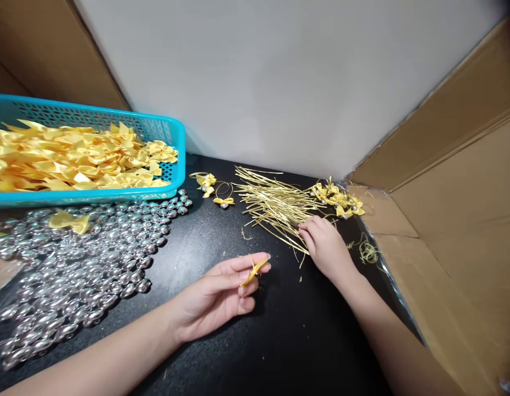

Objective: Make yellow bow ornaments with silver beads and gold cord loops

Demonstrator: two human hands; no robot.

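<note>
Between the thumb and fingers of my left hand (228,291) is a yellow ribbon bow (255,271), seen nearly edge-on above the black table. My right hand (323,245) reaches to the near right side of a pile of gold twist ties (275,203). Its thumb and forefinger are pinched together at the strands; whether a strand sits between them is too small to make out. Just beyond that hand lies a cluster of finished bows with silver beads (337,199). Two more beaded bows on gold loops (224,201) rest left of the pile.
A turquoise basket (181,159) full of yellow bows stands at the back left. Silver beads (93,264) spread over the table in front of it, with a loose bow (69,222) on top. A thread tangle (368,252) lies at right. Cardboard (453,220) and a white wall (255,82) enclose the table.
</note>
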